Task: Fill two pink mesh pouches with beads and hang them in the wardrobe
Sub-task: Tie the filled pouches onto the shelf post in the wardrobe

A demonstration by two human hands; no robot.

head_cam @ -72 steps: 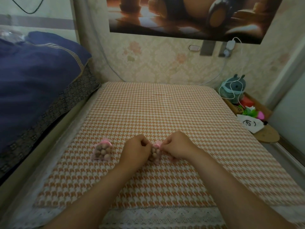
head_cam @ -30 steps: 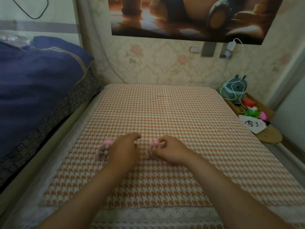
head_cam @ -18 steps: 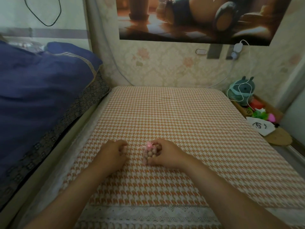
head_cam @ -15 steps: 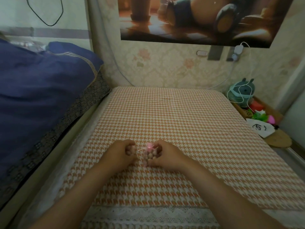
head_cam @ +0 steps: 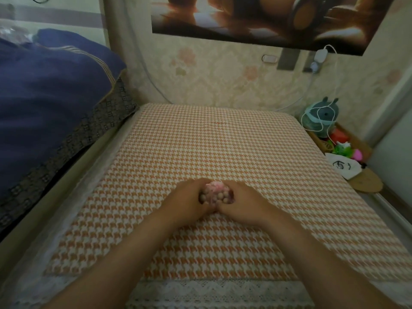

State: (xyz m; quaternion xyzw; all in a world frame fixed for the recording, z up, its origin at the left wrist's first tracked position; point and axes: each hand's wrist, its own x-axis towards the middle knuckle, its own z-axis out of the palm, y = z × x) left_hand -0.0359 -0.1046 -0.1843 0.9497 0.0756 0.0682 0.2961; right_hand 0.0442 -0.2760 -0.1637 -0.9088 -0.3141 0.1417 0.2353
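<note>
Two pink mesh pouches filled with tan beads (head_cam: 215,192) are pressed together between my hands on the orange houndstooth table cover (head_cam: 218,143). My left hand (head_cam: 189,200) curls round the left pouch and my right hand (head_cam: 240,200) curls round the right one. The hands touch each other, and their fingers hide most of both pouches. Only pink tops and a few beads show.
A bed with a dark blue quilt (head_cam: 44,97) runs along the left. A shelf at the right holds a teal toy (head_cam: 321,117), a white cable, a white paper with writing (head_cam: 342,167) and a round mat (head_cam: 365,181). Wallpapered wall behind.
My left hand reached left to the first pouch, took it and brought it back. Both hands have come together at the middle, each with a pouch.
</note>
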